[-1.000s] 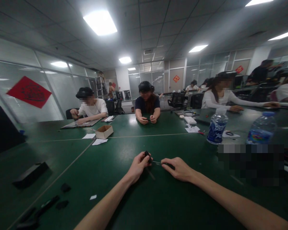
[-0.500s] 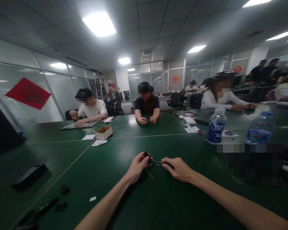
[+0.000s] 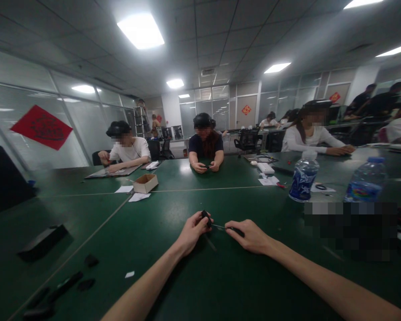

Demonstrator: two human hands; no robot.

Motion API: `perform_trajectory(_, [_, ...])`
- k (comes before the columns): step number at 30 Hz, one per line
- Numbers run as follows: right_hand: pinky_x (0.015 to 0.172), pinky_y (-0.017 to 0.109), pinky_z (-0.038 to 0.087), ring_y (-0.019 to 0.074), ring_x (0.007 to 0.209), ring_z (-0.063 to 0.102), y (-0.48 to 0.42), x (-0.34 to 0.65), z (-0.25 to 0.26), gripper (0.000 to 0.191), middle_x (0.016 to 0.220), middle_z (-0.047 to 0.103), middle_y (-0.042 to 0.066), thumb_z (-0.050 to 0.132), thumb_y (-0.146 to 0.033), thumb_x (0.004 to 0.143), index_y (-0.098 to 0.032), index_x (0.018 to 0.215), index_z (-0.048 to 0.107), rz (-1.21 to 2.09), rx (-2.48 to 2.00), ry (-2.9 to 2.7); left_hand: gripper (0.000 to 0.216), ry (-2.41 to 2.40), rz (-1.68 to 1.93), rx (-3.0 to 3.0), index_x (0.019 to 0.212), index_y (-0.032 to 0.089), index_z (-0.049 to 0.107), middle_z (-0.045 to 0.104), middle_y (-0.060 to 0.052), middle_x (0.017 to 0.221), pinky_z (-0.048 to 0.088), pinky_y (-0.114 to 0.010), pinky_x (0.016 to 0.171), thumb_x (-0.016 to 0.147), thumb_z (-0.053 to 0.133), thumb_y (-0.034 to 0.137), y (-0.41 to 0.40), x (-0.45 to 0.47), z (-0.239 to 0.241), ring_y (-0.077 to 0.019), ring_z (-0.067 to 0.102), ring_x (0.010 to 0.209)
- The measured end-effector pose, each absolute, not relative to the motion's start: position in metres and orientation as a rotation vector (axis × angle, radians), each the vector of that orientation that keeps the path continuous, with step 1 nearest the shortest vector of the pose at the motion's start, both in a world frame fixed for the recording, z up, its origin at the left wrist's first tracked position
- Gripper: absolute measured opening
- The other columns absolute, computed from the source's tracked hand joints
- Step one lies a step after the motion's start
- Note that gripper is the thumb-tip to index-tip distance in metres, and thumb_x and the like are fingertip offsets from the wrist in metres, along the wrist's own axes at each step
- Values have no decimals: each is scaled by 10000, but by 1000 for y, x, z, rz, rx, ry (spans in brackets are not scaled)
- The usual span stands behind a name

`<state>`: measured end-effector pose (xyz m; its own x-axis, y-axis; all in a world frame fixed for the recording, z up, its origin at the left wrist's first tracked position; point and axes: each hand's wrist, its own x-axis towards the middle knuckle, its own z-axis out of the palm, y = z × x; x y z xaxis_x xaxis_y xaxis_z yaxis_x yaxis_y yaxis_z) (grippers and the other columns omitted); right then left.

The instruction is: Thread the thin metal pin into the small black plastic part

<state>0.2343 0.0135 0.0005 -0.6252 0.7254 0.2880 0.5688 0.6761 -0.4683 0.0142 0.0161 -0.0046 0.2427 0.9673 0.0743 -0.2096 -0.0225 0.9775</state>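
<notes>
Above the green table [image 3: 173,285], my left hand [image 3: 193,229] grips a small black part [image 3: 206,217] between thumb and fingers. What kind of part it is cannot be made out. From the right, my right hand [image 3: 249,235] is closed around the dark handle of a screwdriver [image 3: 219,227]. Its thin metal shaft points left and its tip meets the black part, or lies very close to it. My fingers hide some of both things.
Several black pieces [image 3: 65,285] and a black box [image 3: 43,243] lie at the left, near a white scrap [image 3: 129,274]. An open cardboard box [image 3: 145,183] stands farther back. Two bottles, one blue-labelled [image 3: 302,178], stand right. Co-workers [image 3: 205,147] sit across the table.
The whole view has shifted slightly. Both hands keep nearly the same pose, with the screwdriver still at the black part. The co-worker at the right has moved their hands a little.
</notes>
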Motion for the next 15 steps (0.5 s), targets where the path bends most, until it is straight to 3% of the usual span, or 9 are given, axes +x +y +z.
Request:
perform_trajectory(6, [608, 241, 430, 124, 628, 580, 13, 234, 1, 316, 809, 654, 17, 360, -383, 937, -213, 1049, 602, 435, -1021, -2450, 422, 848, 1107, 1270, 1013, 149, 588, 612, -90, 983, 453, -316, 834, 710, 700, 421, 15, 13, -3, -211, 557, 956])
perform_trajectory(15, [629, 239, 432, 124, 661, 578, 8, 237, 6, 320, 838, 649, 25, 362, -373, 936, -198, 1066, 596, 451, -974, -2472, 361, 838, 1086, 1367, 984, 142, 602, 604, -79, 944, 458, -300, 779, 742, 667, 402, 12, 13, 1, -193, 562, 878])
